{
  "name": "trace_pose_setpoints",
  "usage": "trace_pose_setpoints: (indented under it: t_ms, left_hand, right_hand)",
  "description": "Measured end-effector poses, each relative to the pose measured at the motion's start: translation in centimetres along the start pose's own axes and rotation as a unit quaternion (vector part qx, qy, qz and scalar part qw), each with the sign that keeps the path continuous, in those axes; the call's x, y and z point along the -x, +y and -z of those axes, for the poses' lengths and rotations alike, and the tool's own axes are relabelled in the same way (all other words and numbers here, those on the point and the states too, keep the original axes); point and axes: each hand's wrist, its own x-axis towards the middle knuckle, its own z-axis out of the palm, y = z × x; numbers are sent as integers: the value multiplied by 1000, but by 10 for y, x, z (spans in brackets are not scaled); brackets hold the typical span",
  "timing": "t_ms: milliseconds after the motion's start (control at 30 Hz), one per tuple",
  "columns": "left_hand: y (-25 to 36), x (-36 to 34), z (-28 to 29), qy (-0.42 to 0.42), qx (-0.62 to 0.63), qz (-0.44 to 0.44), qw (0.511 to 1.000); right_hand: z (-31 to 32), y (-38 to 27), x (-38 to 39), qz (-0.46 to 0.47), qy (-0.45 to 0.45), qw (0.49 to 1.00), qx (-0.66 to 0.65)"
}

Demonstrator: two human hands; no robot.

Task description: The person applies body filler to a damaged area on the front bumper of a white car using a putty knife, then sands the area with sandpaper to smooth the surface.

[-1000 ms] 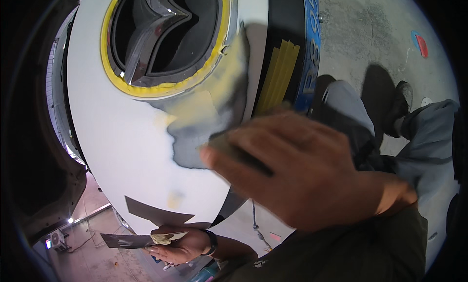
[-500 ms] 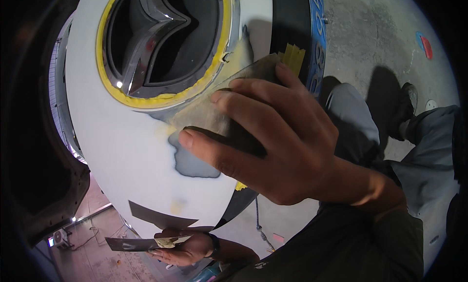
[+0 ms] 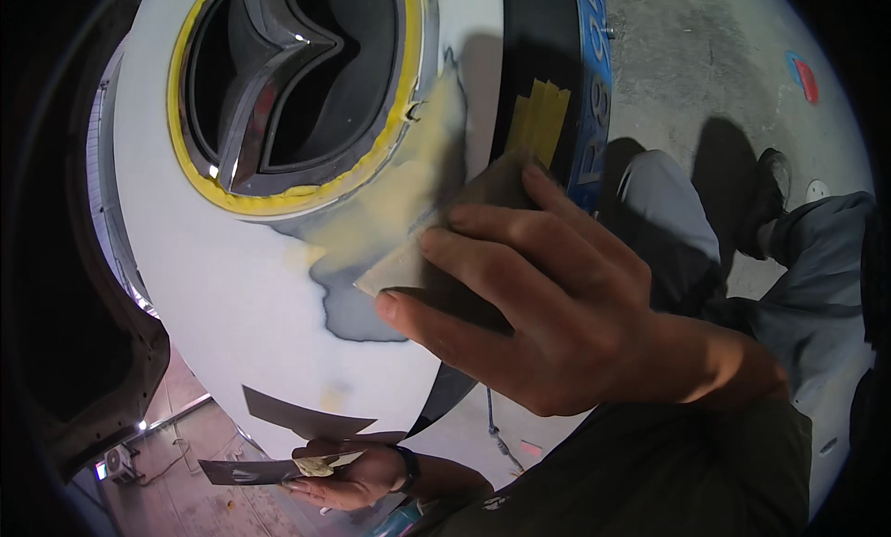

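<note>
My right hand (image 3: 520, 296) presses a folded greyish abrasive sheet or pad (image 3: 390, 270) onto a sanded patch (image 3: 371, 221) of yellow filler and grey on a white car panel (image 3: 213, 296). Its fingers are spread across the back of the pad. Above the patch sits a round dark housing with a chrome emblem (image 3: 269, 101), ringed by yellow tape (image 3: 294, 201). Low in the view, my left hand (image 3: 343, 477) holds a flat metal spreader (image 3: 237, 472) with a dab of pale putty on it, beside the panel's lower edge.
Yellow tape strips (image 3: 538, 119) cross a black trim next to a blue plate (image 3: 592, 54). At right are legs in grey trousers with dark shoes (image 3: 772, 194) on concrete, and a red-blue object (image 3: 803, 77). A dark open hatch edge (image 3: 102, 370) curves along the left.
My right hand and the pad moved up over the patch, then back down and a little right, uncovering more yellow filler. My left hand stays low with the spreader. The view shifts slightly.
</note>
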Motion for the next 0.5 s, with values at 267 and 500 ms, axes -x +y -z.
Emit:
trace_pose_setpoints:
  t_ms: [267,500]
  left_hand:
    - [-20,2,13,44,-45,-51,997]
    - [-12,2,11,-65,112,-76,989]
  right_hand:
    - [9,7,-5,33,46,998,-10]
    - [-32,14,-13,50,152,987,24]
